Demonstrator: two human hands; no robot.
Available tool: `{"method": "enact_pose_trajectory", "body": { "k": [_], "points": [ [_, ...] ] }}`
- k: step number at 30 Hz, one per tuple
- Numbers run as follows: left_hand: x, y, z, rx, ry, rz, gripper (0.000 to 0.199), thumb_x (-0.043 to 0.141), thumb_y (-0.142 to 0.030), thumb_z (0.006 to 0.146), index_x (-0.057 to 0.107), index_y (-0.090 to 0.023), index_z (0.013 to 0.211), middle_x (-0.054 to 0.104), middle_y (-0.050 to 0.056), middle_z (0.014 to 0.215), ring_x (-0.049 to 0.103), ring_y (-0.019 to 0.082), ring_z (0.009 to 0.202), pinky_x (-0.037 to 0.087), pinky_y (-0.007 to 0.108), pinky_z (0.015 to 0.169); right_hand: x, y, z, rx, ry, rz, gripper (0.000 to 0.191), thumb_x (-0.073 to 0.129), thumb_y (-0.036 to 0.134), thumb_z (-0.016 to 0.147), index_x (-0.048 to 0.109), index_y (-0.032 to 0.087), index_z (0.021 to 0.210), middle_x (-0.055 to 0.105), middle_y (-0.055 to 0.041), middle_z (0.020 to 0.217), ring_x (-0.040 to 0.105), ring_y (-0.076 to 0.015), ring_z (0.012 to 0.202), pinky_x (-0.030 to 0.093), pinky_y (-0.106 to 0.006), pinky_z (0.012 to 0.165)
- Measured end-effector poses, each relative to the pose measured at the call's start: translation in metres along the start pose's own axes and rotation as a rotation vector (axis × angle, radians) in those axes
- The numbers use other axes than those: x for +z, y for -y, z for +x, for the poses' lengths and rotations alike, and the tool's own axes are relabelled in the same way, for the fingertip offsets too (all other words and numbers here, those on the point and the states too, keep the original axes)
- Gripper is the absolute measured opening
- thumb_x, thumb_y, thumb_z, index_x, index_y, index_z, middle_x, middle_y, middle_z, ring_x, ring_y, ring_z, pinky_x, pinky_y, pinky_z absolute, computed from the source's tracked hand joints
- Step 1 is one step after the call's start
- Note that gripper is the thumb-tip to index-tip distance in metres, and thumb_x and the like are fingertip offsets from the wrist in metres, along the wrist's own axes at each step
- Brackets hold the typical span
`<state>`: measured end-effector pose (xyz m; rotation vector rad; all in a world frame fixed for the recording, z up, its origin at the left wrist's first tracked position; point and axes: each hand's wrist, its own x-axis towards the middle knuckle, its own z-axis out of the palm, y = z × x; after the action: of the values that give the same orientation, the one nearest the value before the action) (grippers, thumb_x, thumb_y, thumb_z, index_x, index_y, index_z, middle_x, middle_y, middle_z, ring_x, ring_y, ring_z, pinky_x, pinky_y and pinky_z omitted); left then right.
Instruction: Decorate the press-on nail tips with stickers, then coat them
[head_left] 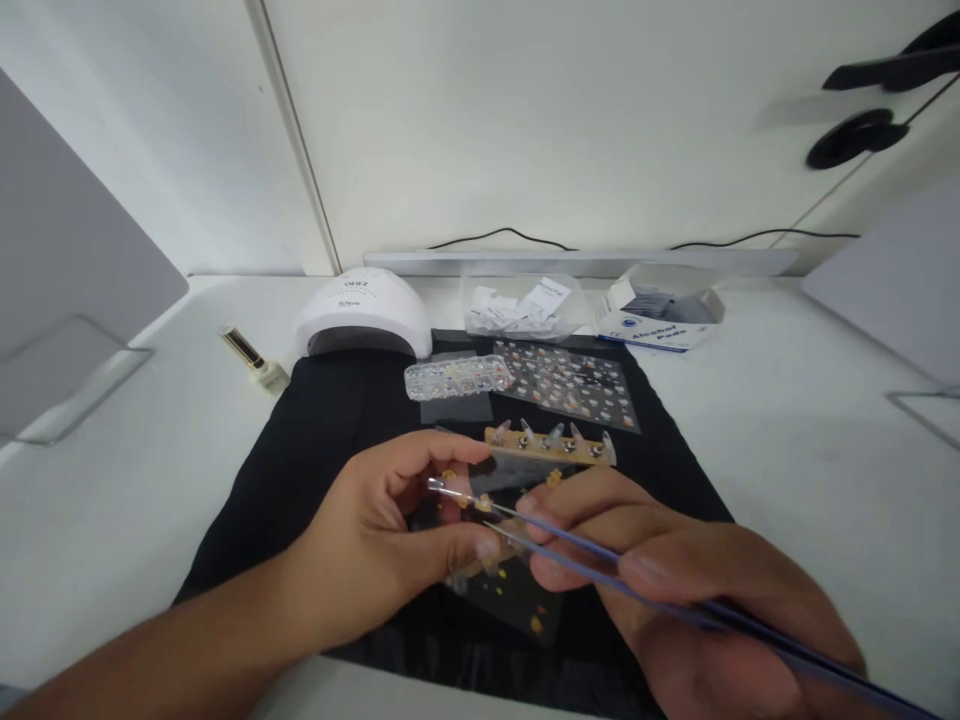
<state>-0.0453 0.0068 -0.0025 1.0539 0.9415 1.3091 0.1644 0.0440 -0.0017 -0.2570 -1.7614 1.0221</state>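
Note:
My left hand (390,530) is closed with thumb and fingers around a see-through sticker sheet (517,600) that carries small orange and yellow designs. My right hand (675,580) grips blue tweezers (600,570). Their slim metal tips are slightly apart, close to an orange-and-white sticker near my left thumb. A clear, shiny piece (448,488) shows just beyond the tips; I cannot tell what it is. Behind my hands, a wooden stand (555,446) bears several clear nail tips, standing tilted in a row. My left fingers partly hide the sheet.
On the black cloth (300,480) lie a clear rhinestone case (456,377) and another sticker sheet (570,385). Behind stand a white nail lamp (364,310), a clear tub of white packets (525,308) and an alcohol pad box (656,318). A gold-capped polish bottle (259,362) is left.

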Motion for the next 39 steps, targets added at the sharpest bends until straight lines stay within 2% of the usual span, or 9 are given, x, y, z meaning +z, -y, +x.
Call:
{"method": "enact_pose_trajectory", "body": {
  "k": [3,7,9,18,22,24,28,34,39],
  "points": [
    [0.001,-0.001,-0.001,0.010,-0.029,0.067,0.032,0.088,-0.009,0.067,0.084,-0.025,0.094,0.066,-0.001,0.072,0.059,0.009,0.061,0.053,0.016,0.056,0.002,0.004,0.000,0.008,-0.029,0.023,0.028,0.062,0.047,0.098,0.075,0.030,0.116,0.083,-0.0025,0.087,0.076,-0.0238,0.086,0.064,-0.041,0.084],
    [-0.001,-0.004,-0.001,0.157,-0.024,0.231,0.024,0.087,-0.012,0.071,0.084,-0.022,0.092,0.066,0.001,0.074,0.063,0.011,0.065,0.053,0.017,0.059,0.010,0.007,-0.001,0.084,-0.198,0.080,0.024,0.064,0.045,0.097,0.080,0.027,0.103,0.079,-0.0025,0.077,0.073,-0.0217,0.076,0.065,-0.040,0.081],
    [-0.002,-0.005,-0.002,0.204,0.003,0.315,0.020,0.085,-0.014,0.075,0.083,-0.021,0.094,0.067,0.002,0.075,0.064,0.012,0.065,0.052,0.019,0.058,0.012,0.007,-0.003,0.114,-0.230,0.096,0.024,0.062,0.043,0.098,0.080,0.027,0.102,0.076,-0.0029,0.073,0.071,-0.0219,0.072,0.065,-0.041,0.076],
    [-0.006,-0.016,-0.007,0.214,0.149,0.463,0.009,0.074,-0.009,0.086,0.077,-0.016,0.090,0.066,0.000,0.078,0.061,0.009,0.065,0.047,0.018,0.056,0.013,0.007,-0.018,0.219,-0.212,0.178,0.024,0.057,0.035,0.101,0.078,0.025,0.107,0.070,-0.0063,0.075,0.070,-0.0256,0.074,0.062,-0.046,0.066],
    [-0.007,-0.017,-0.008,0.202,0.196,0.504,0.009,0.071,-0.007,0.088,0.075,-0.015,0.089,0.065,0.000,0.079,0.061,0.009,0.069,0.047,0.017,0.060,0.011,0.011,-0.015,0.244,-0.204,0.144,0.028,0.056,0.041,0.102,0.078,0.024,0.103,0.068,-0.0050,0.072,0.068,-0.0232,0.069,0.060,-0.043,0.062],
    [-0.007,-0.018,-0.009,0.190,0.210,0.511,0.008,0.070,-0.008,0.088,0.074,-0.015,0.089,0.065,-0.001,0.079,0.060,0.008,0.069,0.047,0.016,0.060,0.009,0.012,-0.012,0.241,-0.151,0.093,0.027,0.057,0.041,0.101,0.078,0.025,0.103,0.066,-0.0033,0.069,0.067,-0.0211,0.066,0.060,-0.040,0.061],
    [-0.007,-0.019,-0.010,0.181,0.214,0.521,0.008,0.071,-0.008,0.087,0.075,-0.015,0.089,0.063,-0.001,0.078,0.059,0.007,0.066,0.046,0.015,0.058,0.004,0.011,-0.008,0.217,-0.051,0.088,0.029,0.056,0.044,0.102,0.078,0.025,0.108,0.065,-0.0024,0.068,0.066,-0.0193,0.064,0.061,-0.039,0.060],
    [-0.003,-0.023,-0.010,0.175,0.204,0.505,0.010,0.070,-0.007,0.087,0.075,-0.015,0.087,0.063,-0.001,0.076,0.058,0.007,0.064,0.044,0.016,0.055,0.004,0.010,-0.010,0.180,-0.096,0.031,0.024,0.058,0.039,0.101,0.078,0.026,0.101,0.066,-0.0007,0.066,0.066,-0.0179,0.060,0.061,-0.039,0.059],
    [-0.003,-0.022,-0.010,0.132,0.197,0.460,0.009,0.071,-0.008,0.086,0.076,-0.015,0.087,0.062,-0.002,0.074,0.057,0.007,0.063,0.044,0.015,0.055,0.003,0.010,-0.012,0.185,-0.074,0.009,0.024,0.057,0.039,0.101,0.076,0.025,0.098,0.065,0.0001,0.066,0.066,-0.0176,0.059,0.062,-0.040,0.061]
  ]
}}
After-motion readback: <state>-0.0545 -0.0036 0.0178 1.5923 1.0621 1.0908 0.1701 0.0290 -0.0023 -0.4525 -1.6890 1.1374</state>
